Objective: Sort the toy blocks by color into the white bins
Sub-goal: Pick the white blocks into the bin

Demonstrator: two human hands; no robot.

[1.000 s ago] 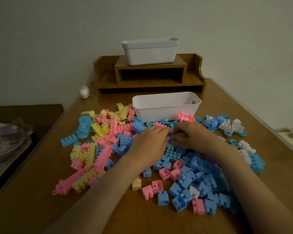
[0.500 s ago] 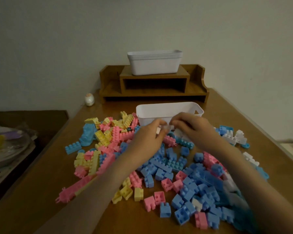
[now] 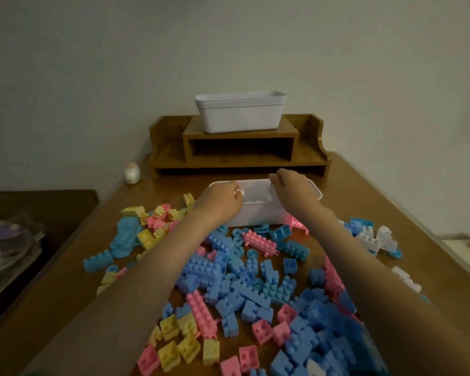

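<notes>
Over the white bin (image 3: 258, 216), my left hand (image 3: 219, 203) pinches a white block (image 3: 240, 191); my right hand (image 3: 292, 189) curls downward, grip undeterminable.

Wall: a plain pale wall (image 3: 228, 44) stands behind everything, greyish in this light.
Light: dim and even from where I stand, so the colours look muted and the shadows are soft.
Table: a brown wooden table (image 3: 65, 308) runs back to the wall, its grain faintly visible.
Shelf unit: a small wooden desk shelf (image 3: 239, 147) sits at the table's far edge against the wall, with an open slot in its middle and curved side pieces.
Ornament: a little pale egg-shaped ornament (image 3: 132, 173) stands on the table just left of the shelf unit.
Left side: a lower dark cabinet (image 3: 38, 202) stands beside the table with a blurry heap (image 3: 6, 253) on it.
Right side: a pale ledge (image 3: 461, 248) lies beyond the table's edge.
</notes>
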